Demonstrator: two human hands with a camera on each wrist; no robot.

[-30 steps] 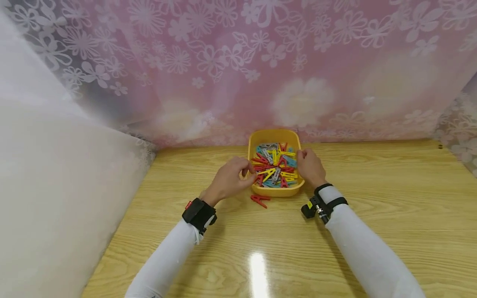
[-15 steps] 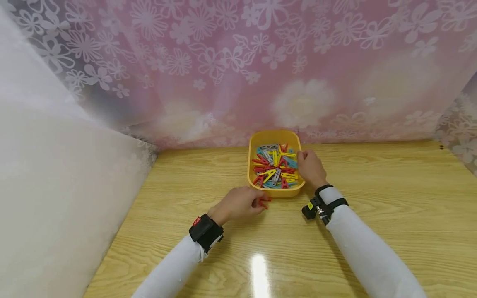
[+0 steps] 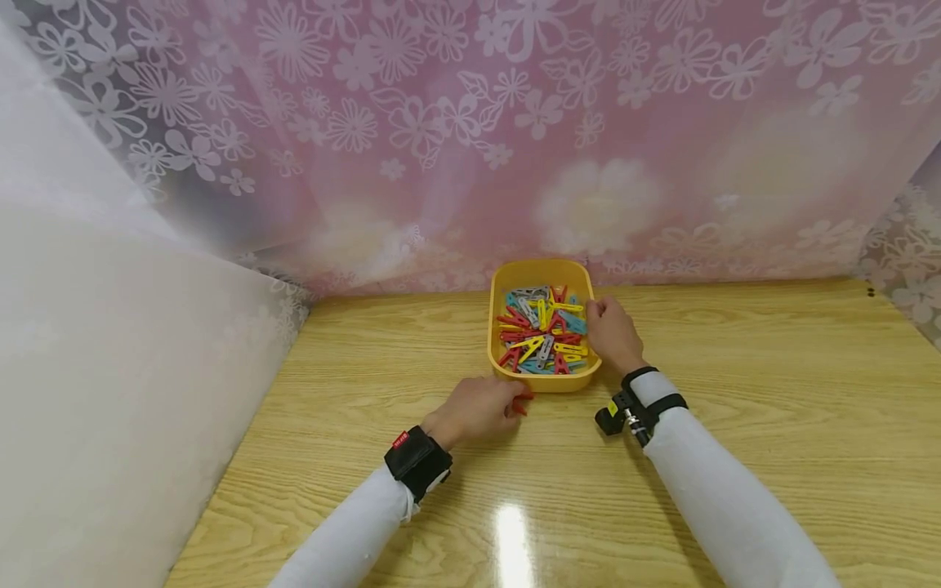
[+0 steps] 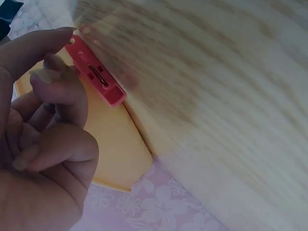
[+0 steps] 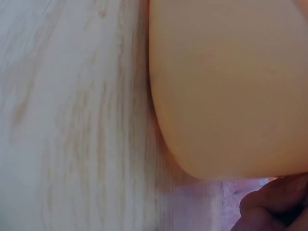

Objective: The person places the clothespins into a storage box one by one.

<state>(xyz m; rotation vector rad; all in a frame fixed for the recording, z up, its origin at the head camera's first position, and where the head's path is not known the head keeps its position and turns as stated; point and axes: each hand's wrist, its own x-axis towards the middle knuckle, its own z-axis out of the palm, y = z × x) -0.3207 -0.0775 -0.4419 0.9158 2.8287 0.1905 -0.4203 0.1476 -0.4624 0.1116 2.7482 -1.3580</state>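
Note:
My left hand [image 3: 481, 408] is low at the front left corner of a yellow plastic basket [image 3: 547, 382]. Between its fingertips it pinches a red clothespin [image 4: 98, 72], and the other fingers curl in toward the palm. Most of that clothespin is covered by the fingers in the head view. My right hand [image 3: 614, 331] grips the right rim of the basket; in the right wrist view only some curled fingers [image 5: 274, 204] show beside the basket wall [image 5: 231, 91]. Inside the basket lies a jumbled heap of red, yellow, blue and grey clothespins [image 3: 544, 335].
The basket stands on a wood-grain table [image 3: 772, 392], near its back edge. Behind it hangs a pink flowered curtain [image 3: 456, 147]. A pale sheet [image 3: 132, 367] borders the table on the left. A light reflection lies on the table's front part.
My left hand has moved from the basket's left rim down to the red clothespin on the table in front and taken hold of it. The right hand has stayed at the rim.

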